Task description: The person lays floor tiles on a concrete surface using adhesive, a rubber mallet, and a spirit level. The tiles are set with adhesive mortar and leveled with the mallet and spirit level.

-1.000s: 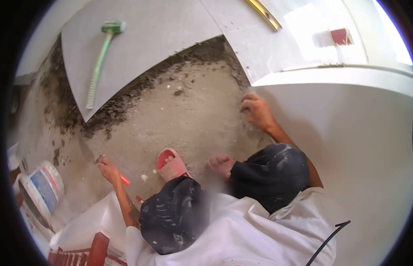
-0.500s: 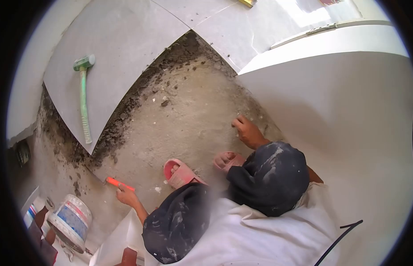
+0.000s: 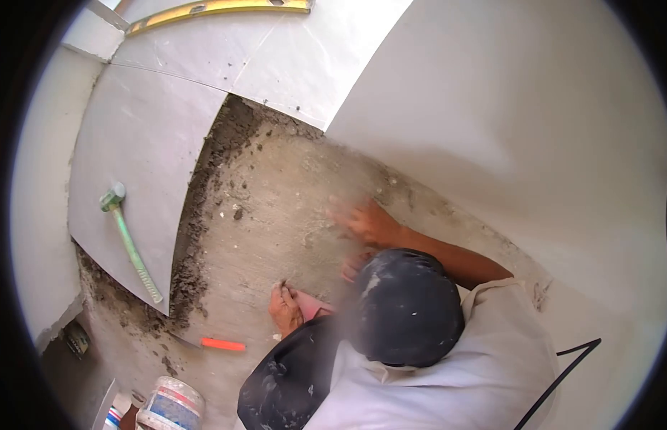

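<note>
The orange-handled trowel (image 3: 222, 345) lies on the rough floor, untouched, left of my left hand (image 3: 285, 309). That hand is low beside the pink sandal (image 3: 310, 304), its fingers drawn together; whatever is between them is too small to make out. My right hand (image 3: 371, 223) reaches over the bare floor in front of my right knee, its fingertips smeared by motion. A green-and-white mallet (image 3: 130, 244) rests on the large grey tile (image 3: 136, 136), away from both hands.
A yellow level (image 3: 219, 7) lies on the tiles at the top. Crumbly dark mortar (image 3: 190, 276) lines the tile edge. At the bottom left stands a stained bucket (image 3: 174, 405). A pale wall (image 3: 548, 158) rises on the right; a black cable (image 3: 563, 374) hangs low right.
My left hand has let go of the trowel and moved right to the sandal. My right hand has reached further forward. The view has shifted, bringing more of the level into sight.
</note>
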